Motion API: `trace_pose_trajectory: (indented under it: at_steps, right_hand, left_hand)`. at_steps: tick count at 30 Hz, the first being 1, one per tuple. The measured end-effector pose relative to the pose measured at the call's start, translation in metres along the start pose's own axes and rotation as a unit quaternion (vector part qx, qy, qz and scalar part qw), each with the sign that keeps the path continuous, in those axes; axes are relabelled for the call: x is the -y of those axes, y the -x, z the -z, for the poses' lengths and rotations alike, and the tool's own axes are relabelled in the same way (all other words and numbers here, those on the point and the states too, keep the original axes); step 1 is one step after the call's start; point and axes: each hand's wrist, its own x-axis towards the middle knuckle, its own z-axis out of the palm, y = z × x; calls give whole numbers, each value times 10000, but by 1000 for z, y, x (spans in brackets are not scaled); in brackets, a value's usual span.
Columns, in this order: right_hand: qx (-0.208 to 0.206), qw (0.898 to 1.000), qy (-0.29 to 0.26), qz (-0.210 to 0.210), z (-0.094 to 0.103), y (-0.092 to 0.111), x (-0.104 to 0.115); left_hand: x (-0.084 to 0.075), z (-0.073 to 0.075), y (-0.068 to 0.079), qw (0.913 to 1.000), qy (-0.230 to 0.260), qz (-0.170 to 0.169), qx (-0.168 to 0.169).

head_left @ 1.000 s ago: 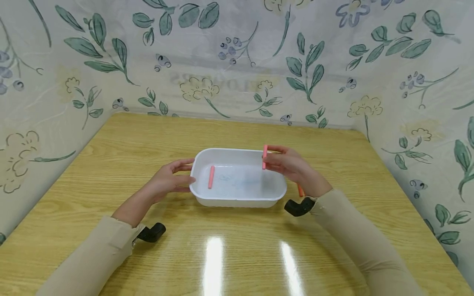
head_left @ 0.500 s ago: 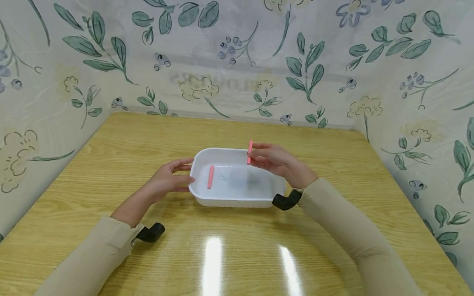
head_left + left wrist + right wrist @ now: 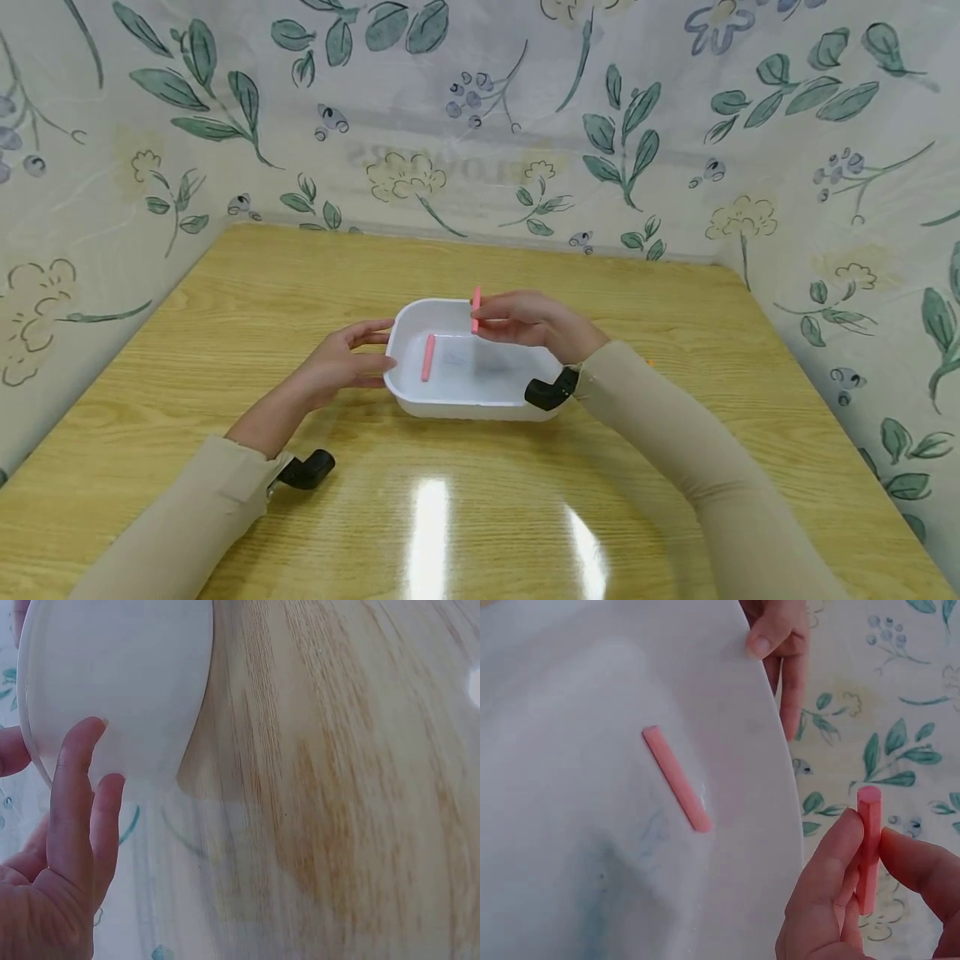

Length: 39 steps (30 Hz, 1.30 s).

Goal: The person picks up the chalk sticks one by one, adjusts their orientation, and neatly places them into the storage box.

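Note:
My right hand (image 3: pixel 528 318) pinches a pink chalk stick (image 3: pixel 476 310) between thumb and fingers, upright above the back half of a white plastic basin (image 3: pixel 480 411). In the right wrist view, the held stick has flat sides and a flat end. A second pink chalk stick (image 3: pixel 676 778) lies on the basin floor near its left end. My left hand (image 3: pixel 345 361) holds the basin's left end, with the thumb over the rim and the fingers (image 3: pixel 71 795) against the outer wall. The right forearm and hand hide the basin's right end.
The basin stands on a wood-grain table (image 3: pixel 480 483). A small orange bit (image 3: pixel 651 362) shows beyond the right sleeve, mostly hidden. Flower-printed cloth (image 3: pixel 480 125) encloses the back and sides. A black wrist mount (image 3: pixel 551 390) overlaps the basin's front right corner.
My right hand has moved left over the basin with the chalk stick, from the right end towards the middle. The left hand, basin and lying stick have stayed in place.

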Motion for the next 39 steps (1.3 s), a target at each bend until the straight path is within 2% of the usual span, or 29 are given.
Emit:
trace_pose_trajectory:
  at_steps: [8, 17, 22, 30, 39]
  right_hand:
    - [441, 9958, 761, -238, -10, -12, 1]
    - [703, 9808, 1734, -541, -21, -31, -5]
    - [644, 9761, 1976, -632, -25, -42, -8]
    - [613, 9739, 2055, -745, -30, -58, -17]
    - [373, 9710, 2189, -886, -35, -61, -22]
  left_hand:
    - [1, 0, -2, 10000, 37, 70, -8]
    - [1, 0, -2, 9999, -2, 101, -26]
    - [-1, -1, -1, 9999, -48, 138, -29]
    - [-1, 0, -2, 9999, -32, 120, -15]
    - [-1, -1, -4, 9999, -65, 155, -22]
